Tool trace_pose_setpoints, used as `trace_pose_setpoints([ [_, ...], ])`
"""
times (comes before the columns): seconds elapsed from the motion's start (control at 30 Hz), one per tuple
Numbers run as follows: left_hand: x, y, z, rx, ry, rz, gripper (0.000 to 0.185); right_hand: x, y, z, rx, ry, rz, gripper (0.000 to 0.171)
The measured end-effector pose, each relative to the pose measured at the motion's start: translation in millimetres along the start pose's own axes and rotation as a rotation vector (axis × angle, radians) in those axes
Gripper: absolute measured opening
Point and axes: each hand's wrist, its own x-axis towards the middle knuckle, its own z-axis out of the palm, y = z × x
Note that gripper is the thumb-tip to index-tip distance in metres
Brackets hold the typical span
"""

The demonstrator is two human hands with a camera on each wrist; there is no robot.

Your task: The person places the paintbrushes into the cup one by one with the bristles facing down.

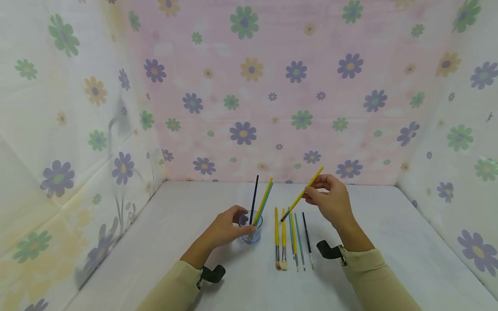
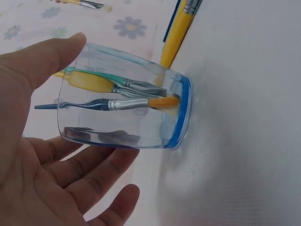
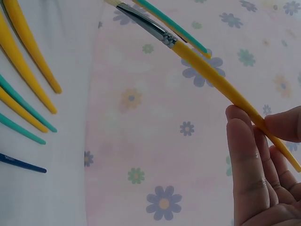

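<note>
My left hand (image 1: pixel 225 226) holds a clear glass (image 2: pixel 157 127) with a blue base, thumb at the rim on one side and fingers on the other. Three paintbrushes lean inside, bristles down: a dark blue one (image 2: pixel 87 104), a yellow one (image 2: pixel 91 81) and a green one (image 1: pixel 268 194). In my right hand (image 1: pixel 332 201) a yellow paintbrush (image 3: pixel 211 77) is pinched between thumb and fingers. It tilts, its pale bristles pointing down toward the glass side, above the brushes on the table.
Several paintbrushes lie in a row right of the glass, bristles toward me, from a wide yellow brush (image 1: pixel 277 229) to a dark blue brush (image 1: pixel 307 235). The white table (image 1: pixel 186 194) ends at a flowered cloth backdrop (image 1: pixel 272 151), with cloth walls at both sides.
</note>
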Motion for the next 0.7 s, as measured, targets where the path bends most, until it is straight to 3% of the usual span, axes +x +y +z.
trace_pose_setpoints([
  [0.3, -0.9, 1.8, 0.4, -0.008, -0.023, 0.014, 0.075, -5, -7, 6, 0.036, -0.013, -0.040, 0.034],
  [0.7, -0.6, 0.9, 0.5, -0.009, -0.064, 0.053, 0.074, -11, -11, 18, 0.094, -0.068, -0.026, 0.035],
])
